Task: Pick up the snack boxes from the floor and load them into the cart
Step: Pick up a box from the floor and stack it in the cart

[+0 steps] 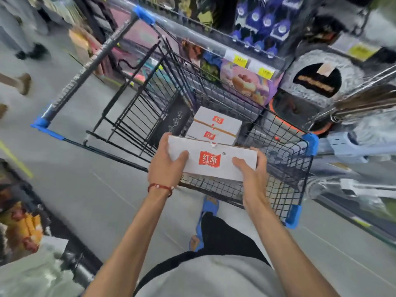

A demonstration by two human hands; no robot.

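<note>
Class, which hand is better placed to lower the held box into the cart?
Probably the right hand: it grips the box over the cart, while the left hand sits at its near corner.

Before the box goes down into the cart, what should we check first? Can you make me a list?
1. Grip: the left hand and right hand hold the held box at its two ends: ok.
2. Position: the held box is above the near end of the cart: ok.
3. Tilt: the held box looks roughly level: ok.
4. Landing spot: two stacked boxes lie farther in; the cart bottom right under the held box is hidden: cannot tell.
5. Cart standing still: one blurred picture does not show this: cannot tell.
6. More boxes left on the floor: none in view: cannot tell.
</note>
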